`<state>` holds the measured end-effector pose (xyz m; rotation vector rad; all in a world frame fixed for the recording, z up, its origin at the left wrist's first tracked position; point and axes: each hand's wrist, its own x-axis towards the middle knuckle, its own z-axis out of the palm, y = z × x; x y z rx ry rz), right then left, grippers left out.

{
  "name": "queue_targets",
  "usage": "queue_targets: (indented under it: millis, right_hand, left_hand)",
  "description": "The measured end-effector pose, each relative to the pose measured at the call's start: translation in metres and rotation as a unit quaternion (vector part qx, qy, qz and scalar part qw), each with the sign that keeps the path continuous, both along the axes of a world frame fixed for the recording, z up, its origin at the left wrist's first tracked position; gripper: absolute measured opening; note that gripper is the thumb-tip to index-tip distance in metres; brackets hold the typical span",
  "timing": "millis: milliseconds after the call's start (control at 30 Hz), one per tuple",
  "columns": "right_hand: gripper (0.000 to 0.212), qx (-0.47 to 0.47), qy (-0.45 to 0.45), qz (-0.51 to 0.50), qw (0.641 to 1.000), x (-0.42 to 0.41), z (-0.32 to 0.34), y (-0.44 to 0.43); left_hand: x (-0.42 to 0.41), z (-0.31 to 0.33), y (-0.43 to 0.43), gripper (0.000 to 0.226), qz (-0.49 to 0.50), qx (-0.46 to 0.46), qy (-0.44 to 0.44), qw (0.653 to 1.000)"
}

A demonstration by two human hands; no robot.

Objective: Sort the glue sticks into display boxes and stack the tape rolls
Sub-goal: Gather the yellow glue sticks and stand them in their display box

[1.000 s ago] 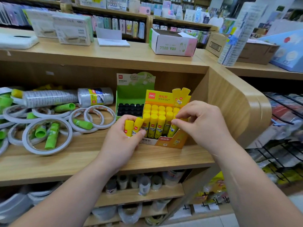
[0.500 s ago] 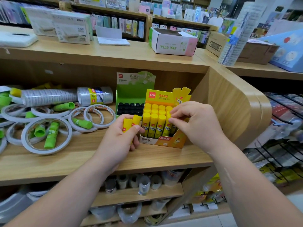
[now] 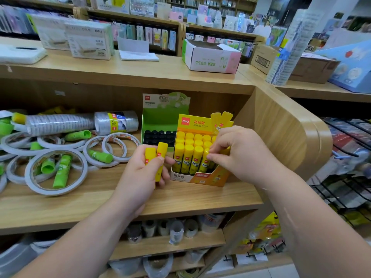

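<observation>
Yellow plastic glue sticks (image 3: 155,157), a pair, stand upright in the curled grip of the left hand (image 3: 140,177), just left of a yellow cardboard display box (image 3: 200,178) on the wooden shelf (image 3: 80,203). The right hand (image 3: 241,157) pinches the cap of a front-row stick (image 3: 204,164) in that box

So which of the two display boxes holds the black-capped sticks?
The green display box, behind and left of the yellow display box, whose glue sticks all show yellow caps.

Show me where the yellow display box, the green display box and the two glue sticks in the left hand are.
yellow display box (image 3: 197,177), head view, on its front panel.
green display box (image 3: 160,119), head view, on its green back wall.
two yellow glue sticks (image 3: 150,154), head view, on the left stick's top end.
</observation>
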<state>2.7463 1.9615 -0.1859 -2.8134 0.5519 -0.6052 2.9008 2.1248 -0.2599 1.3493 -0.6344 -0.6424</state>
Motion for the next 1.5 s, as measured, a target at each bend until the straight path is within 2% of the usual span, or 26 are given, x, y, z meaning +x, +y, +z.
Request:
queue_targets:
  millis: [133,200,267,333,400,500,600,700,833,967,1067,1200,1367,1500]
  right_hand:
    - [0.028,0.015,0.025,0.000,1.000,-0.002,0.005,0.004]
    - [0.030,0.016,-0.012,-0.003,1.000,-0.006,0.006,0.010]
    - [0.021,0.088,-0.114,-0.002,0.990,-0.008,0.006,0.023]
    - [0.011,0.206,-0.182,0.012,0.962,-0.007,0.007,0.037]
    - [0.008,0.271,-0.195,0.037,0.942,-0.006,0.006,0.045]
    - [0.008,0.308,-0.208,0.058,0.926,-0.009,0.006,0.041]
    - [0.006,0.343,-0.203,0.078,0.914,-0.016,0.007,0.035]
    - [0.006,0.314,-0.217,0.049,0.923,-0.017,0.009,0.029]
    - [0.007,0.262,-0.268,-0.025,0.927,-0.027,0.020,0.012]
    - [0.007,0.172,-0.228,-0.064,0.956,-0.031,0.024,0.002]
    - [0.008,0.106,-0.152,-0.087,0.979,-0.033,0.029,-0.003]
    - [0.007,0.071,-0.121,-0.083,0.987,-0.029,0.033,0.001]
    - [0.011,0.049,-0.069,-0.078,0.993,-0.012,0.003,-0.002]
    - [0.012,0.052,-0.085,-0.081,0.992,-0.013,-0.007,-0.004]
  left_hand:
    - [-0.003,0.006,0.007,0.016,-0.004,-0.057,0.059,0.997]
    - [-0.009,0.009,0.012,0.018,-0.019,-0.071,0.072,0.995]
    - [-0.017,0.013,0.015,0.020,-0.052,-0.070,0.065,0.994]
    - [-0.025,0.017,0.015,0.023,-0.083,-0.067,0.046,0.993]
    - [-0.032,0.023,0.012,0.022,-0.107,-0.076,0.034,0.991]
    - [-0.040,0.033,0.010,0.020,-0.130,-0.078,0.030,0.988]
    - [-0.047,0.040,0.009,0.028,-0.147,-0.069,0.028,0.986]
    - [-0.048,0.041,0.006,0.030,-0.129,-0.054,0.031,0.990]
    - [-0.024,0.026,0.001,0.020,-0.024,-0.027,-0.001,0.999]
    - [-0.010,0.004,-0.001,0.024,-0.002,0.026,-0.099,0.995]
    - [-0.010,-0.007,-0.001,0.025,-0.012,0.048,-0.138,0.989]
    - [-0.004,-0.010,-0.003,0.023,-0.023,0.035,-0.106,0.993]
    - [-0.002,-0.009,-0.004,0.028,-0.035,0.017,-0.057,0.998]
    - [0.000,-0.008,-0.003,0.029,-0.043,0.003,-0.029,0.999]
